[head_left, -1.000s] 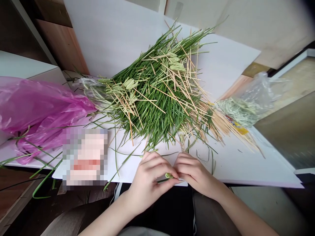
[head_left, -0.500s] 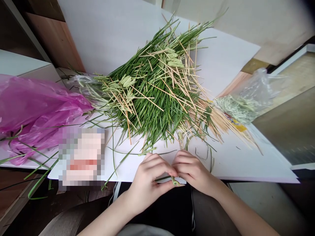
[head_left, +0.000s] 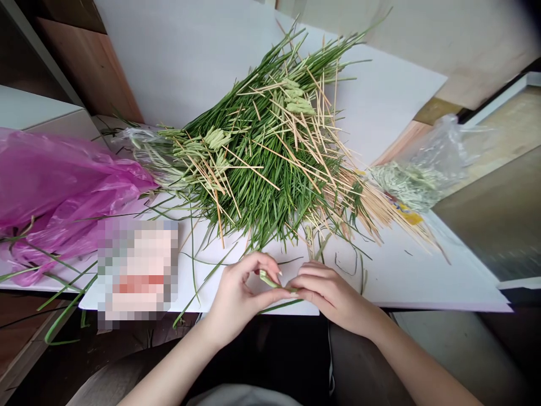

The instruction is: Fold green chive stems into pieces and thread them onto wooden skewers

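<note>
My left hand [head_left: 240, 296] and my right hand [head_left: 329, 293] meet at the front edge of a white board [head_left: 401, 276]. Between their fingertips they pinch a folded pale green grass blade [head_left: 268, 280], whose long dark tail [head_left: 281, 306] trails down and to the right. Beyond my hands lies a big heap of long green grass blades [head_left: 270, 163], crossed by many thin wooden sticks [head_left: 380, 210]. Several pale woven grass pieces [head_left: 215, 138] rest on the heap, the nearest well beyond my fingers.
A crumpled pink plastic bag [head_left: 63, 186] lies at the left and a clear plastic bag [head_left: 439, 158] holding pale green material lies at the right. A pixelated patch [head_left: 137, 273] covers part of the board. Loose blades hang over its left edge.
The folded grass piece has swung up from below my fingertips and now points up and left. My left hand has shifted slightly left, and the whole view has drifted a little.
</note>
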Demonstrator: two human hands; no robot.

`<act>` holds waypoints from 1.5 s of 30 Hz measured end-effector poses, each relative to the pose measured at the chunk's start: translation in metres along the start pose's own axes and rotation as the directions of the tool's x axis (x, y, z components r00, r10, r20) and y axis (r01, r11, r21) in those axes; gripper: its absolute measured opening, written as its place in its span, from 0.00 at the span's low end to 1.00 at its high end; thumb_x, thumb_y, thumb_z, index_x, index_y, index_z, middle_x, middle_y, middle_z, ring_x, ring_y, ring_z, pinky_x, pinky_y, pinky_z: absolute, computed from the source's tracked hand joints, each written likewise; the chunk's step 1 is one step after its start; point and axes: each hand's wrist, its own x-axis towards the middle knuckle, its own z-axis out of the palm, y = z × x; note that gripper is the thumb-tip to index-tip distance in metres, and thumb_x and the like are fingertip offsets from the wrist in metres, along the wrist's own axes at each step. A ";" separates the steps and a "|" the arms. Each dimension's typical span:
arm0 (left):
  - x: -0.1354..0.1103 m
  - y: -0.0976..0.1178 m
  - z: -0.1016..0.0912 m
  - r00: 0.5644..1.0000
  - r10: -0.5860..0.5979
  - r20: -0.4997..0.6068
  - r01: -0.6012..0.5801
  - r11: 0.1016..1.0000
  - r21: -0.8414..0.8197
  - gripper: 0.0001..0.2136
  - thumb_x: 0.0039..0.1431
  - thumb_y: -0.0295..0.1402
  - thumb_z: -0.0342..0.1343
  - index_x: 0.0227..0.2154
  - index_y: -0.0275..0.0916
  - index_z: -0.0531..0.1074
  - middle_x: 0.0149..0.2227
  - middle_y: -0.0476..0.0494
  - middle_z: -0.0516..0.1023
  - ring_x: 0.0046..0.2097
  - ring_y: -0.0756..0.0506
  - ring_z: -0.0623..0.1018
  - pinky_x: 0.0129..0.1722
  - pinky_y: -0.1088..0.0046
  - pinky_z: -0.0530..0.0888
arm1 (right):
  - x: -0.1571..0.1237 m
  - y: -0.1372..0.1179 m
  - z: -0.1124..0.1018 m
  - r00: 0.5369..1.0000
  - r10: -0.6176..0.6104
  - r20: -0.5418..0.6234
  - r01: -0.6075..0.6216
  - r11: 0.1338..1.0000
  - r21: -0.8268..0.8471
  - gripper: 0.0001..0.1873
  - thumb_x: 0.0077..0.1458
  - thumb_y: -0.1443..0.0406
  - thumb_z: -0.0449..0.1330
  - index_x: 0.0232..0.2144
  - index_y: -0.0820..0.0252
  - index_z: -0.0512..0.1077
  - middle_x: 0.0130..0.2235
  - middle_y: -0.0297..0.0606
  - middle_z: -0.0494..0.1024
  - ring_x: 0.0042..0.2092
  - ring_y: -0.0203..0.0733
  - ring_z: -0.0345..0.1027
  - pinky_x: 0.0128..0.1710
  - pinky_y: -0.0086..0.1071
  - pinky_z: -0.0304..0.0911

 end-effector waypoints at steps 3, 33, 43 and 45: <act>0.005 -0.003 -0.010 0.989 0.097 0.115 -0.111 0.987 0.119 0.11 0.56 0.36 0.71 0.34 0.39 0.76 0.32 0.49 0.80 0.35 0.47 0.77 0.39 0.71 0.73 | 0.000 -0.004 -0.002 0.998 0.070 -0.005 -0.070 0.997 -0.023 0.16 0.75 0.66 0.49 0.36 0.58 0.73 0.33 0.36 0.74 0.36 0.43 0.67 0.39 0.35 0.61; -0.008 0.018 0.018 0.707 -0.400 0.583 0.654 0.684 -0.323 0.22 0.66 0.49 0.55 0.23 0.39 0.63 0.22 0.54 0.62 0.27 0.50 0.58 0.31 0.72 0.56 | -0.009 -0.018 -0.009 0.974 -0.218 -0.056 0.189 0.927 -0.325 0.26 0.76 0.68 0.47 0.22 0.57 0.60 0.22 0.28 0.60 0.25 0.36 0.51 0.28 0.32 0.52; 0.003 0.022 -0.016 0.860 -0.354 0.368 0.359 0.932 0.057 0.18 0.70 0.45 0.53 0.28 0.39 0.74 0.25 0.50 0.71 0.29 0.48 0.69 0.34 0.71 0.64 | -0.038 0.020 -0.059 0.920 -0.333 -0.208 0.111 0.728 -0.677 0.07 0.72 0.69 0.56 0.39 0.61 0.73 0.24 0.32 0.68 0.26 0.40 0.58 0.26 0.34 0.53; 0.009 0.007 -0.023 0.947 -0.264 0.184 0.188 0.918 0.349 0.13 0.70 0.41 0.55 0.32 0.40 0.77 0.32 0.47 0.79 0.35 0.45 0.75 0.39 0.69 0.67 | -0.036 0.024 -0.051 0.943 -0.257 -0.210 0.079 0.787 -0.611 0.06 0.73 0.67 0.57 0.42 0.61 0.74 0.26 0.33 0.71 0.27 0.39 0.62 0.27 0.33 0.56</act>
